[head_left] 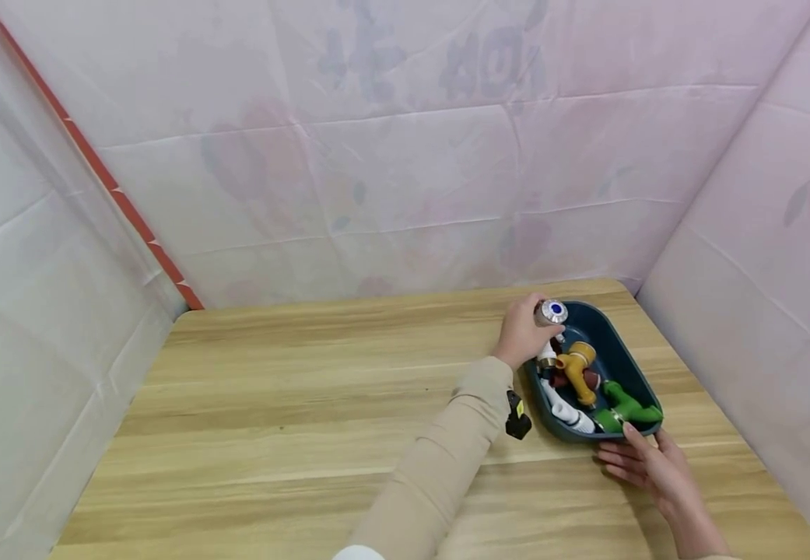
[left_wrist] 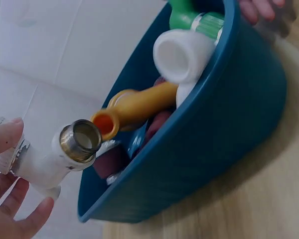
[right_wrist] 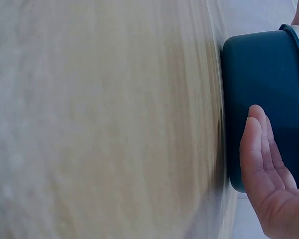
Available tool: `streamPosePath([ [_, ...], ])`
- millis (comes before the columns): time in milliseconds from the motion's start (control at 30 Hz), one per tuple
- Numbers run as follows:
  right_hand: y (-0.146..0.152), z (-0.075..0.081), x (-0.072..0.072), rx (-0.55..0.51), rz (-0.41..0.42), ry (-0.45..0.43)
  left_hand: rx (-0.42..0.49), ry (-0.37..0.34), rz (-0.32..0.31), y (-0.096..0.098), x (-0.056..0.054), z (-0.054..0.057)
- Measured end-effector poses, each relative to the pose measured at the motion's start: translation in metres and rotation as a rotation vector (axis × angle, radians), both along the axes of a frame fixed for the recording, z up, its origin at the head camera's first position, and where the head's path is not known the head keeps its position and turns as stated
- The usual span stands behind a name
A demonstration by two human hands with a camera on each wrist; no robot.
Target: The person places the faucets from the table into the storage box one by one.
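Observation:
My left hand (head_left: pixel 522 333) grips a white tap (left_wrist: pixel 46 162) by its chrome knob, which has a blue centre. The tap is over the far left end of a dark blue-green plastic tub (head_left: pixel 618 346), its threaded metal end showing in the left wrist view. My right hand (head_left: pixel 667 473) is at the tub's near end, straight fingers (right_wrist: pixel 261 144) against the outer wall and thumb near the rim. Inside the tub lie a yellow tap (head_left: pixel 576 375), a green tap (head_left: pixel 625 407), another white tap (head_left: pixel 573 417) and a dark red piece (left_wrist: pixel 109 162), partly hidden.
The tub stands on the right part of a wood-grain table (head_left: pixel 292 404). Pale printed cloth walls (head_left: pixel 405 171) rise behind the table and at both sides. A red strip (head_left: pixel 96 159) runs down the left corner. A black wrist device (head_left: pixel 517 416) sits on the left sleeve.

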State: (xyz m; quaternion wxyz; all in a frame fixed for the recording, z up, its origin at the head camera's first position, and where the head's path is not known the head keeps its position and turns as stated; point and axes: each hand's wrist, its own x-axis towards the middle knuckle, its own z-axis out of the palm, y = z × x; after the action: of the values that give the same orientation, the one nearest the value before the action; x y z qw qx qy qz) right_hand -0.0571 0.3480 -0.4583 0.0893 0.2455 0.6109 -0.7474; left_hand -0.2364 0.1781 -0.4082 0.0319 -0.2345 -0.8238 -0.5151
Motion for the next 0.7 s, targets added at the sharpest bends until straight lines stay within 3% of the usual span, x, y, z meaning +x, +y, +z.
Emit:
streamPosePath([
  [300,-0.002,0.001,0.000,-0.004,0.003,0.007,0.000,-0.016,0.043,0.010,0.010,-0.004],
  [567,-0.002,0.000,0.002,-0.009,0.005,0.031,0.116,-0.111,0.090,0.024,0.017,-0.006],
  [700,-0.002,-0.001,0.004,-0.020,-0.008,0.050,0.113,-0.122,0.090,0.031,0.021,-0.011],
])
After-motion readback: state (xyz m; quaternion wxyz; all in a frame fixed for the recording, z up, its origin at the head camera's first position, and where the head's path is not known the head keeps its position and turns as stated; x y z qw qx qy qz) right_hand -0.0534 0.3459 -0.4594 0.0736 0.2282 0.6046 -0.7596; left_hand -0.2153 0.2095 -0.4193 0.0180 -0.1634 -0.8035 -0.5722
